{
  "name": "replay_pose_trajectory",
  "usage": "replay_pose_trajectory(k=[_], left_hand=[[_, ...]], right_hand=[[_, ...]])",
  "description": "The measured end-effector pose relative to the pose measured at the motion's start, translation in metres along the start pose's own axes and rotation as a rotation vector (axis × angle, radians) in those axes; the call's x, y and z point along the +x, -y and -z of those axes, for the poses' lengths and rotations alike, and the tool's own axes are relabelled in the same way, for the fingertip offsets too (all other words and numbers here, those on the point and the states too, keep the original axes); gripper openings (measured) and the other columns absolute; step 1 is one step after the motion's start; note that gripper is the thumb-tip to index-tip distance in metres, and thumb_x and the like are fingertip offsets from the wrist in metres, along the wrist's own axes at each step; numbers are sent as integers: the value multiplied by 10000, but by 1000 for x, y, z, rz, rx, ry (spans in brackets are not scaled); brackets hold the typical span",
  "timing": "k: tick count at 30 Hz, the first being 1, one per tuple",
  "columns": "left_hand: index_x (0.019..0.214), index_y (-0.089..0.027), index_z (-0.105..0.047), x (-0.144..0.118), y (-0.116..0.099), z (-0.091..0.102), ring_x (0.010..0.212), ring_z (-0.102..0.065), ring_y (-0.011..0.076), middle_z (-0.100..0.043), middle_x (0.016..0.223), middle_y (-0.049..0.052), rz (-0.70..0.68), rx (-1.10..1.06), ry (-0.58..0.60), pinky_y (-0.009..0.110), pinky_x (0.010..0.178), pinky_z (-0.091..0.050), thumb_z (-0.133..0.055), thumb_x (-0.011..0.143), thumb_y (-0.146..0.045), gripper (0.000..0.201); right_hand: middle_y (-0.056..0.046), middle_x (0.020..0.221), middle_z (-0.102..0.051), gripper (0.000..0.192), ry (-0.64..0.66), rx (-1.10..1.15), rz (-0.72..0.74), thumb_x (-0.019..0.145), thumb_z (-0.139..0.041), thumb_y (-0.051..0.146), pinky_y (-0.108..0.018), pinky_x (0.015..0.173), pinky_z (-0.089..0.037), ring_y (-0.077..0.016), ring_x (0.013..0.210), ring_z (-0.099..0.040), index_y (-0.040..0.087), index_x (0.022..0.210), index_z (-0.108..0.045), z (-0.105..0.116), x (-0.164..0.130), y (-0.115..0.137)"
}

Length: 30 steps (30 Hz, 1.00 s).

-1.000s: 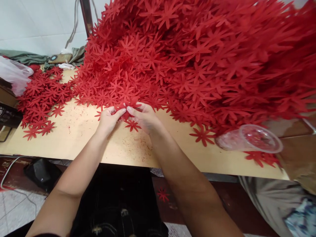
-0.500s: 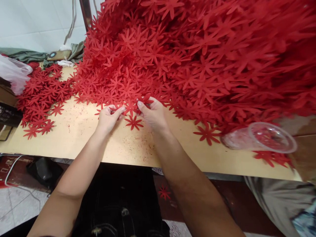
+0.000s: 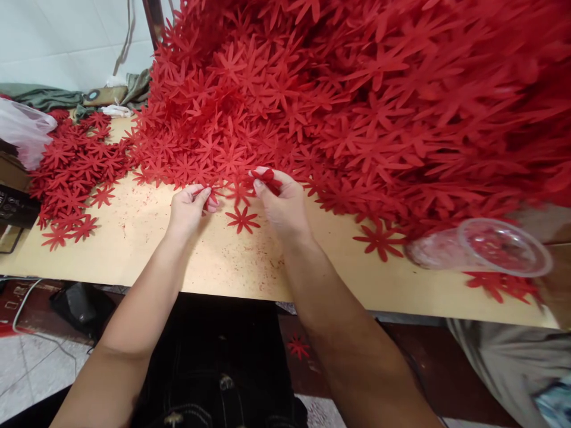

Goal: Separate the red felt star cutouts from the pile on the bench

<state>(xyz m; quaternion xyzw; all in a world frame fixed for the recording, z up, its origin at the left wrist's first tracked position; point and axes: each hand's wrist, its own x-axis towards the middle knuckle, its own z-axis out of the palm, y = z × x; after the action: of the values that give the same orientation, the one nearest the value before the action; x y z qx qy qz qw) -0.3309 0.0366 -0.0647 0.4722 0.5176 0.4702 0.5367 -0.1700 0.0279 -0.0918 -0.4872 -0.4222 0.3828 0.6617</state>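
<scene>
Your left hand (image 3: 190,209) pinches a flower (image 3: 211,200); your right hand (image 3: 284,203) pinches another flower (image 3: 270,179), both near the pile (image 3: 276,101).

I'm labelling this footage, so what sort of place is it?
Probably a small workshop or home craft spot: a large heap of red flower-shaped cutouts and a smaller pile share a pale tabletop.

From afar I count one left hand (image 3: 186,209), one right hand (image 3: 288,208), one big heap of red flowers (image 3: 312,107) past the grip, one small heap (image 3: 80,166) left of it, one lone flower (image 3: 243,220) this side of it, one clear cup (image 3: 439,246) right of it and one white bag (image 3: 27,131) far left.
</scene>
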Motion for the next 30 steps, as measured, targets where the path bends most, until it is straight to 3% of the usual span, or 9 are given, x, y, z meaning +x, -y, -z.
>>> replay_pose_trajectory(k=[2,5,7,9,13,17,20,25,30], left_hand=[[585,-168,-573,2,4,2,450,-518,72,-570,497,-23,-38,48,-28,199,486,-399,-654,797,-284,255],[746,-177,-648,8,12,8,706,-631,134,-676,750,38,-188,158,-164,270,719,-508,-678,768,-319,147],[939,-187,-673,11,16,13,1053,-608,203,-661,1093,91,-343,305,-288,344,958,-458,-717,728,-299,244],[1073,-207,-656,12,17,16,1295,-452,247,-542,1326,99,-493,465,-362,393,1115,-319,-729,715,-291,375],[1089,-234,-667,-1,11,10,1265,-470,242,-572,1273,82,-625,544,-275,404,1128,-288,-647,796,-337,311],[1040,-246,-702,-17,5,-5,1191,-531,233,-633,1203,79,-580,437,-92,398,1109,-299,-643,808,-348,261],[1021,-238,-708,-19,7,-13,1115,-576,209,-668,1137,67,-490,318,37,371,1063,-365,-672,785,-344,261],[954,-230,-708,-14,10,-17,1021,-609,153,-681,1060,40,-298,47,28,273,922,-468,-658,794,-293,179],[950,-231,-711,-15,4,-17,860,-634,111,-708,962,0,-188,-124,144,245,827,-491,-718,738,-251,213]], right_hand=[[-11,911,-665,167,-17,-52,53,682,-724,334,-374,944,-503,-147,895,-620,237,810,-678,-1,-1,3],[9,797,-665,211,32,7,-6,679,-724,384,-324,756,-543,-125,731,-606,233,809,-656,-4,-3,6],[26,680,-621,241,70,24,-36,670,-728,422,-286,626,-518,-104,611,-554,222,762,-631,-5,-4,8],[29,607,-565,255,99,-2,-44,688,-720,432,-274,575,-487,-100,564,-521,210,696,-595,-5,-5,10],[-6,638,-589,275,104,-59,-34,747,-678,448,-299,631,-491,-133,635,-567,195,681,-591,-7,-6,10],[-18,713,-630,321,91,-22,3,767,-643,517,-312,740,-506,-145,722,-601,197,739,-637,-13,-11,9],[-3,669,-600,421,157,-1,-5,729,-625,630,-294,690,-510,-131,676,-580,210,699,-623,-19,-14,8],[19,610,-532,572,337,48,-76,695,-500,789,-286,647,-512,-121,645,-555,226,710,-603,-25,-16,3],[29,576,-482,560,451,35,-68,672,-539,785,-306,668,-517,-124,623,-525,234,746,-609,-23,-19,3]])
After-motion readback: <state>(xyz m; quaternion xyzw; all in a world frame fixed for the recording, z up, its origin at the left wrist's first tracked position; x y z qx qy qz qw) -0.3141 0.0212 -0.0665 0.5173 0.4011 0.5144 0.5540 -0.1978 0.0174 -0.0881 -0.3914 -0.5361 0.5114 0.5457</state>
